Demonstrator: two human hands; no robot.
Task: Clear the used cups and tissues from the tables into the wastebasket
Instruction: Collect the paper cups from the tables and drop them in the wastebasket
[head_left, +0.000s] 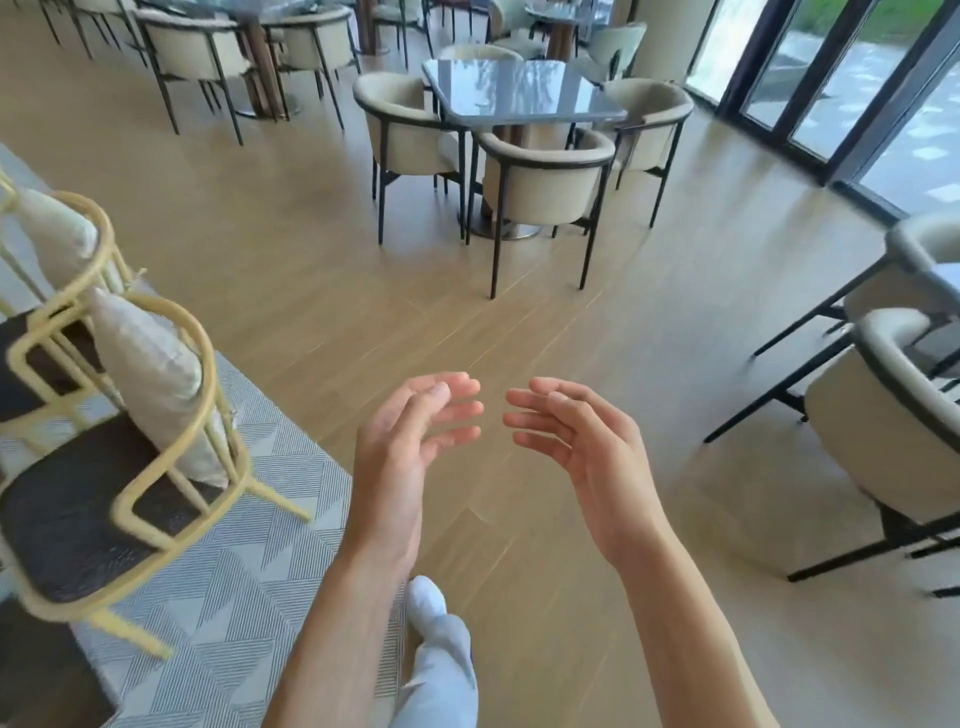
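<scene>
Head view shows both hands raised in front of the body over the wooden floor (545, 338), and both carry nothing. The left hand (400, 447) has its fingers loosely bent and a little spread, palm turned inward; the right hand (587, 441) mirrors it, fingers relaxed and apart, the fingertips of the two hands near each other but not touching. I judge they are held this way because the person walks between tables and keeps the hands ready for the next pickup. No used cup, no tissue and no wastebasket is visible in this view, so I cannot tell where they are. The grey table (519, 88) ahead, with cream armchairs around it, shows only a bare shiny top. On the left stand yellow chairs (156, 467) with a cushion (150, 374) leaning on the back, set on a patterned rug (260, 545). A white shoe (428, 597) shows below, between the forearms. At the right edge another cream chair (883, 415) is partly in view, near glass doors (831, 78). The next move probably calls for looking around to find a table that has rubbish on it.
</scene>
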